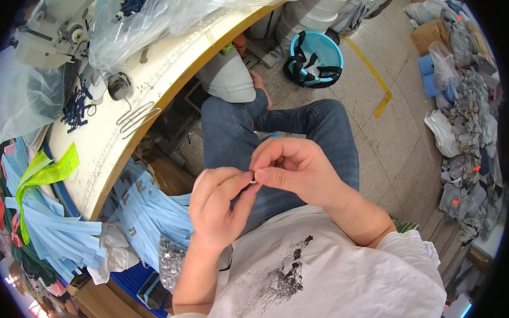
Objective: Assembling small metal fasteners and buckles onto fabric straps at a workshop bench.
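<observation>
Over my lap, my left hand and my right hand meet fingertip to fingertip. Both are closed in a pinch on a small silvery piece, mostly covered by the fingers and too small to name. Beneath them are my legs in blue jeans. To the left, light blue fabric strips hang beside the table, with a clear bag of silvery bits near my left forearm.
A curved white table carries a sewing machine, dark blue loops, a bent wire rack and clear plastic sheeting. More blue strips lie at left. A turquoise basket stands ahead; grey fabric pieces are heaped right.
</observation>
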`<state>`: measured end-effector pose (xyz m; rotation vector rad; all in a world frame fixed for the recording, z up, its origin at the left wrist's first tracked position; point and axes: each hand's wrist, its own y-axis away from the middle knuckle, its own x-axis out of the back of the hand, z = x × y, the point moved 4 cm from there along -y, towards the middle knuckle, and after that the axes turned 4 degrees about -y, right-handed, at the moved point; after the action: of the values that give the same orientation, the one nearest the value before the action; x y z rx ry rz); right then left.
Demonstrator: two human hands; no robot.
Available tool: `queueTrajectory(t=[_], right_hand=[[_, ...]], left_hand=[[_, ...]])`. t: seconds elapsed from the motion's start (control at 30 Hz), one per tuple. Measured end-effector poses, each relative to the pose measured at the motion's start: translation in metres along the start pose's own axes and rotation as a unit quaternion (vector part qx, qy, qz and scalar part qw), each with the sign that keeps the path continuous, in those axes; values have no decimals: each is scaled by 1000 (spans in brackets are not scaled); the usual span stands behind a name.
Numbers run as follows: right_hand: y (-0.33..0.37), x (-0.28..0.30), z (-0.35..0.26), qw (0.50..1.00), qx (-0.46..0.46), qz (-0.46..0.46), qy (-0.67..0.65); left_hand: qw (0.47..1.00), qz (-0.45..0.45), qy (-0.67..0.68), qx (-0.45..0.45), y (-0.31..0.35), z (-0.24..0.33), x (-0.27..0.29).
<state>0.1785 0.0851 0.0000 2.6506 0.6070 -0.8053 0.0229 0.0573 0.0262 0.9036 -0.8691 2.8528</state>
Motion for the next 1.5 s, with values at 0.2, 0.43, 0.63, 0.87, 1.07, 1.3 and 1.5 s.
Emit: queueTrajectory(t=[0.2,0.43,0.63,0.87,1.07,1.3,1.5], right_hand=[[-1,3,2,999,1,45,-20],[-3,-4,-2,998,16,51,-13],[-3,-4,-6,999,3,46,7],[-4,-4,-4,998,27,64,-4],[-1,-6,-9,995,76,-31,56],[0,-9,-13,999,36,-37,14],[1,-8,-14,997,58,-47,26]], left_hand=[[973,35,182,136,8,-9,-2],[939,59,274,201,6,-6,-14],[977,26,141,158,2,-5,-7],[978,62,160,120,5,-11,-10],[937,-6,319,142,6,-10,-5],[874,-61,450,174,7,-6,-6],[867,-54,464,171,16,-18,-9]])
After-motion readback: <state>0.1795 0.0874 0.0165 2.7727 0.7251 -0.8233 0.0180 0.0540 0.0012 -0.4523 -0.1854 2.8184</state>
